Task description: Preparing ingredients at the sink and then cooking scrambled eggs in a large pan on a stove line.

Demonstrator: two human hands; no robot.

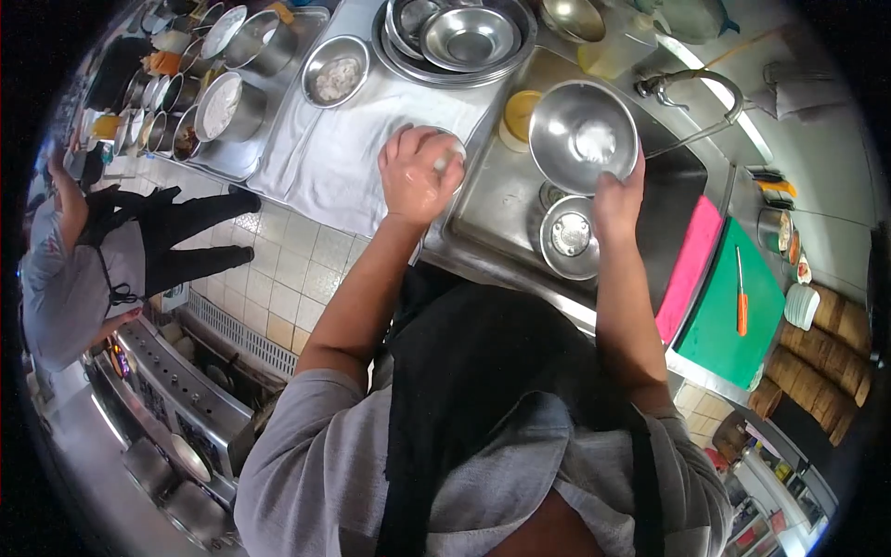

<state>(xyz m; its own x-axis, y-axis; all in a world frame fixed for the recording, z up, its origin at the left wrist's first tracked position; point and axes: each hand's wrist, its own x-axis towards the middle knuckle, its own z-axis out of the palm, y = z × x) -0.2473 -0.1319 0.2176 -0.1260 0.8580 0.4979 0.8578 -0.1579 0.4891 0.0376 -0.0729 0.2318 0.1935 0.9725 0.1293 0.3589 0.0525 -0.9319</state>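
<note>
My right hand (618, 198) grips the rim of a metal bowl (578, 132), holding it tilted over the steel sink. My left hand (419, 170), wet on its back, is over the right side of a white cloth (348, 146), beside the sink. Its fingers are curled around something pale and partly hidden, which I cannot make out; a round rim shows behind the hand. A smaller metal bowl (571, 237) stands in the sink below the held bowl. A yellow-topped container (523, 118) is left of the held bowl.
Nested metal bowls (470, 38) and a bowl of pale food (337, 73) stand on the cloth. The faucet (696, 83) arches over the sink. An orange-handled tool (743, 310) lies on a green cutting board (731, 306). A co-worker (90, 257) stands at left.
</note>
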